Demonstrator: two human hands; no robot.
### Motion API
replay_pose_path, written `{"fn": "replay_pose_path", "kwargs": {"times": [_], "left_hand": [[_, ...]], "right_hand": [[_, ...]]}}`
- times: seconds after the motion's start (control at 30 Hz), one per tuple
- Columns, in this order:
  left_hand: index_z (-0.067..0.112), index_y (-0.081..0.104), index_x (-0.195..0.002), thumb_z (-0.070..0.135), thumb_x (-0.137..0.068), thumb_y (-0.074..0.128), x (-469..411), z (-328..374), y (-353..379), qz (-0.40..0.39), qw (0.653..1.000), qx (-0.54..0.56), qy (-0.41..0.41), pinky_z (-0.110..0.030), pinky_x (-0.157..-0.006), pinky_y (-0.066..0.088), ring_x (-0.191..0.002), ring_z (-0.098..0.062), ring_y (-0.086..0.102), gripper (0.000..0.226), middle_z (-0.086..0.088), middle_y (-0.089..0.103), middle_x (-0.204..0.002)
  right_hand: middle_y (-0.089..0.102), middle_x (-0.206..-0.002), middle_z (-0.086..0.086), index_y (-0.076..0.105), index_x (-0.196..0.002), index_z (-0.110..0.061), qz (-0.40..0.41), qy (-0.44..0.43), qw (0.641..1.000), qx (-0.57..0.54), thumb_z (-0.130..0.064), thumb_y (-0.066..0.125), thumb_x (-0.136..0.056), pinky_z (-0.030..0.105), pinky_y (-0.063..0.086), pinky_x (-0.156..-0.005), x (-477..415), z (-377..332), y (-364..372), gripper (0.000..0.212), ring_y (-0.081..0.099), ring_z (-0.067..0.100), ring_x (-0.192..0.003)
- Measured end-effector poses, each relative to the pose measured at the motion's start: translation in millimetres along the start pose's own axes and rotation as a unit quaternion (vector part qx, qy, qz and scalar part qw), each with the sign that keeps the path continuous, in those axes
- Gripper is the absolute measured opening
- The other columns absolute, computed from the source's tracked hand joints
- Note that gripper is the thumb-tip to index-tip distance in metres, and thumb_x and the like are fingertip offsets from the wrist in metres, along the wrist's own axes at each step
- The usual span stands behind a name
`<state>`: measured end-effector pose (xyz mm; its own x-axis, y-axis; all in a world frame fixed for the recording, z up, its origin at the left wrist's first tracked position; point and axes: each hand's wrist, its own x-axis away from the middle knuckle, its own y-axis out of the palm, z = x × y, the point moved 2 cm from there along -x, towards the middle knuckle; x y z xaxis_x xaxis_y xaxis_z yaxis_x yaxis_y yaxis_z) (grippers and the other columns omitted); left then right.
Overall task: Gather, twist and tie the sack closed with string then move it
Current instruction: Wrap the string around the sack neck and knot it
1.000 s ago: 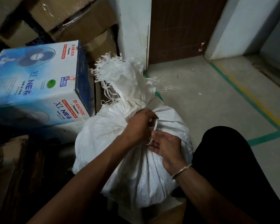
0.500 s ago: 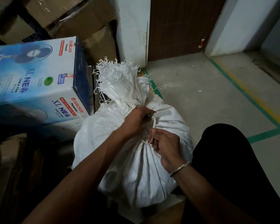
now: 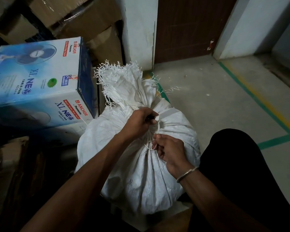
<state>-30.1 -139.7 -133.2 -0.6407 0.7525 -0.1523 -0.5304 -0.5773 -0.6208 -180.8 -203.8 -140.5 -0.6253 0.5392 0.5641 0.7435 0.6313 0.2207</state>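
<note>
Both bare forearms reach forward from the bottom edge and converge. The left grip (image 3: 141,121) is farther out, knuckles up, fingers curled, pinching the string (image 3: 158,127). The right grip (image 3: 171,152) sits just beside it, nearer the body, fingers curled round the string's lower end, a bangle (image 3: 187,173) on its wrist.

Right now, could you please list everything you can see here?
sack: one, white, at centre, neck gathered
string: one, white, round the sack's neck
fan box: one, blue and white, left of the sack
cardboard boxes: several, brown, stacked behind the fan box
door: one, dark brown, beyond the sack
floor lines: several, green and yellow, on the right
bangle: one, silver, on the right wrist
left hand: one, pinches the string at the neck
right hand: one, pinches the string lower down
</note>
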Motion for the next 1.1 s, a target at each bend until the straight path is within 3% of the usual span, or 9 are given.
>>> {"fn": "replay_pose_path", "kwargs": {"times": [0.13,0.3,0.47,0.73,0.83,0.97,1.03,1.1], "left_hand": [[0.000,0.075,-0.113,-0.004,-0.089,0.074,-0.2,-0.9,0.1,0.008,1.000,-0.003,0.008,-0.032,-0.090,0.059,-0.096,-0.020,0.072,0.024,-0.004,0.072,-0.099],[0.000,0.077,-0.113,-0.007,-0.088,0.074,1.4,-2.8,1.2,0.019,1.000,-0.001,0.021,-0.008,-0.085,0.052,-0.094,-0.011,0.070,0.026,-0.003,0.074,-0.101],[0.002,0.078,-0.113,-0.009,-0.086,0.075,3.6,-3.6,1.6,0.031,0.999,0.005,0.029,-0.007,-0.083,0.051,-0.091,-0.009,0.071,0.029,-0.003,0.076,-0.102],[0.006,0.079,-0.112,-0.006,-0.083,0.074,11.7,3.0,1.3,0.031,0.999,0.029,0.024,-0.040,-0.086,0.064,-0.089,-0.015,0.075,0.031,0.003,0.073,-0.098],[0.013,0.080,-0.110,0.002,-0.080,0.073,16.5,7.1,2.1,0.030,0.999,0.014,0.017,-0.042,-0.084,0.063,-0.087,-0.014,0.075,0.032,0.003,0.076,-0.097],[0.019,0.081,-0.107,0.033,-0.076,0.063,23.0,12.0,2.0,0.024,1.000,-0.011,0.011,-0.035,-0.082,0.062,-0.088,-0.011,0.076,0.039,0.006,0.078,-0.093],[0.019,0.080,-0.107,0.026,-0.077,0.068,23.9,8.5,2.2,0.017,1.000,0.013,-0.008,-0.039,-0.081,0.063,-0.086,-0.010,0.076,0.033,0.006,0.078,-0.090],[0.017,0.080,-0.108,0.009,-0.080,0.074,25.9,6.0,4.1,0.019,0.999,0.039,-0.022,-0.042,-0.082,0.064,-0.084,-0.006,0.076,0.030,0.006,0.078,-0.090]], "right_hand": [[0.069,-0.068,0.007,0.074,-0.095,-0.001,-0.003,0.004,1.000,0.005,-0.006,0.064,-0.096,0.023,0.033,-0.054,-1.9,0.8,0.4,0.011,0.058,0.008,-0.053],[0.070,-0.065,0.005,0.074,-0.095,-0.002,-0.004,0.006,1.000,-0.001,-0.008,0.065,-0.096,0.023,0.031,-0.054,-2.7,2.4,0.2,0.011,0.057,0.010,-0.054],[0.069,-0.065,0.005,0.074,-0.091,-0.003,-0.003,0.011,1.000,-0.015,-0.008,0.064,-0.096,0.022,0.032,-0.052,-4.5,0.9,1.0,0.011,0.058,0.009,-0.054],[0.069,-0.065,0.004,0.074,-0.088,-0.004,0.008,0.024,0.999,-0.026,-0.006,0.066,-0.094,0.021,0.034,-0.051,-7.0,-5.0,5.1,0.011,0.058,0.007,-0.050],[0.069,-0.064,0.002,0.075,-0.090,-0.005,0.021,0.036,0.999,-0.029,-0.007,0.066,-0.094,0.020,0.036,-0.051,-12.3,-4.9,5.0,0.010,0.057,0.006,-0.051],[0.071,-0.072,0.003,0.078,-0.089,-0.010,0.023,0.051,0.997,-0.058,-0.009,0.071,-0.091,0.018,0.042,-0.051,-16.9,-8.5,6.3,0.007,0.059,0.008,-0.057],[0.076,-0.081,0.008,0.077,-0.092,-0.005,0.026,0.046,0.994,-0.094,-0.008,0.076,-0.087,0.018,0.047,-0.052,-17.5,-8.9,4.8,0.006,0.063,0.009,-0.061],[0.077,-0.092,0.019,0.067,-0.107,0.002,0.045,0.026,0.987,-0.150,-0.005,0.081,-0.082,0.020,0.050,-0.052,-17.3,-9.2,1.1,0.030,0.068,0.014,-0.064]]}}
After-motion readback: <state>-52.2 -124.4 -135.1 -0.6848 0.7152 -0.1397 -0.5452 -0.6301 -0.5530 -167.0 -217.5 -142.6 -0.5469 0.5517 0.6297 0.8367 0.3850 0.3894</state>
